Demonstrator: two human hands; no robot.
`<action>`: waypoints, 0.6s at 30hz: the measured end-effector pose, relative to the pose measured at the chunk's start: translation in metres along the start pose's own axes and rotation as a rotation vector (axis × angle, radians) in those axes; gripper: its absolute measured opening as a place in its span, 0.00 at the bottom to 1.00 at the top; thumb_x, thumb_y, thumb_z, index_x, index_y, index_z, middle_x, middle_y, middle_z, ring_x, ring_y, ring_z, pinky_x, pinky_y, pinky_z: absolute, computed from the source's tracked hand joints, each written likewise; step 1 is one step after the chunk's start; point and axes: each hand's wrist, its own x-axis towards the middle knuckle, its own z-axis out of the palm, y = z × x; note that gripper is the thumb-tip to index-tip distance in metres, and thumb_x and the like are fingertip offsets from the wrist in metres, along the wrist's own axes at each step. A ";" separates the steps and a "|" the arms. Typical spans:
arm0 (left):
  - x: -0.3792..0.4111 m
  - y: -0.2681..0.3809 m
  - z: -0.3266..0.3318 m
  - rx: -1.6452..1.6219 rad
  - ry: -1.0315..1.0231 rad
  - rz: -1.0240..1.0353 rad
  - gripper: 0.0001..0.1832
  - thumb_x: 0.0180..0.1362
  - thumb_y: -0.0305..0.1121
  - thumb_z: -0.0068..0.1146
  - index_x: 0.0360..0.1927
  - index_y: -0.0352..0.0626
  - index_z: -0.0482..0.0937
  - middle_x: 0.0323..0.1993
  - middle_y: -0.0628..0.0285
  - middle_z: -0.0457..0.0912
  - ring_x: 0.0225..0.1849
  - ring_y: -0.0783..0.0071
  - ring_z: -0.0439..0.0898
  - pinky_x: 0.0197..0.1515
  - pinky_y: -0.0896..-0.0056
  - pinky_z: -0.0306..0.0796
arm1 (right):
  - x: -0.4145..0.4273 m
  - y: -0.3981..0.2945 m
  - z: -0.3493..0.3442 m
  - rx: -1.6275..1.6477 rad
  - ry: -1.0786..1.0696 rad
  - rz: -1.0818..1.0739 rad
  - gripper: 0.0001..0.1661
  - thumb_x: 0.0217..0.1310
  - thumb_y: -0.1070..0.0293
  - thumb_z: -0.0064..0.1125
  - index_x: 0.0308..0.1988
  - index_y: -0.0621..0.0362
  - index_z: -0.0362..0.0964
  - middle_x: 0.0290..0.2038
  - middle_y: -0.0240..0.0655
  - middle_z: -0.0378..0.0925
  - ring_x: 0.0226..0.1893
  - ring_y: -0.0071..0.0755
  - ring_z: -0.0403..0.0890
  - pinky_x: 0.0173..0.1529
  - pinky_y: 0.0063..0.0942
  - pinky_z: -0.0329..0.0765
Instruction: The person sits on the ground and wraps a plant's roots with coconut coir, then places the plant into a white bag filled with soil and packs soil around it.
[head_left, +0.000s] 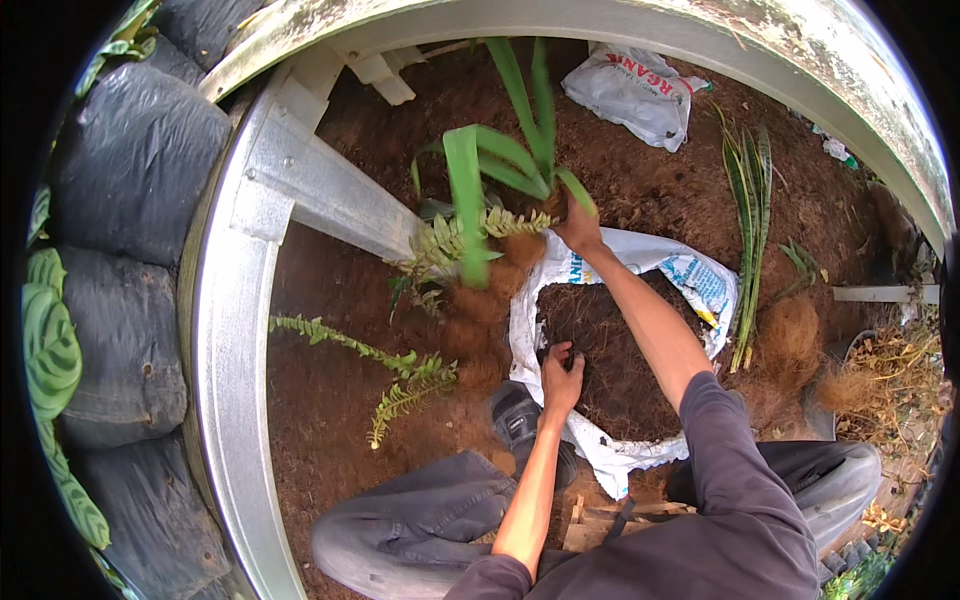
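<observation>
My right hand (579, 225) is shut around the base of a green strap-leaved plant (517, 161), beyond the far rim of an open white plastic sack (697, 281). The plant's leaves are slightly blurred; its lower end is partly hidden by my fingers. Dark soil laced with fine roots (619, 360) fills the sack, whose top is rolled down and bears printing. At the sack's left inner edge, my left hand (561, 384) touches the soil with its fingers apart. Fern fronds (442, 240) and brown fibre (517, 262) lie left of the right hand.
Metal framing (240, 300) curves along the left and top. Black planting bags (124, 337) stand beyond it. Long variegated leaves (746, 225) and a fibre clump (789, 337) lie right of the sack. A white printed bag (637, 94) and a cut fern frond (397, 367) rest on the ground.
</observation>
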 end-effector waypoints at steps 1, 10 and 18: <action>0.002 -0.004 0.003 -0.004 -0.025 0.006 0.21 0.60 0.32 0.60 0.55 0.36 0.72 0.47 0.48 0.78 0.47 0.59 0.76 0.49 0.61 0.71 | 0.001 0.009 0.004 -0.037 -0.049 0.051 0.45 0.42 0.67 0.72 0.61 0.56 0.61 0.52 0.55 0.73 0.49 0.63 0.77 0.52 0.49 0.77; -0.001 -0.006 0.006 -0.023 -0.099 -0.033 0.21 0.61 0.31 0.59 0.56 0.35 0.71 0.41 0.55 0.79 0.33 0.76 0.77 0.30 0.75 0.71 | -0.002 0.008 0.004 -0.193 -0.259 0.177 0.52 0.37 0.65 0.78 0.62 0.55 0.59 0.51 0.53 0.74 0.50 0.60 0.77 0.53 0.48 0.77; -0.005 0.011 -0.004 -0.066 -0.136 -0.160 0.22 0.60 0.33 0.59 0.57 0.36 0.71 0.43 0.53 0.80 0.40 0.70 0.80 0.40 0.71 0.74 | -0.001 -0.005 -0.023 -0.153 -0.442 0.222 0.53 0.38 0.48 0.77 0.62 0.54 0.61 0.55 0.58 0.71 0.57 0.55 0.74 0.60 0.47 0.74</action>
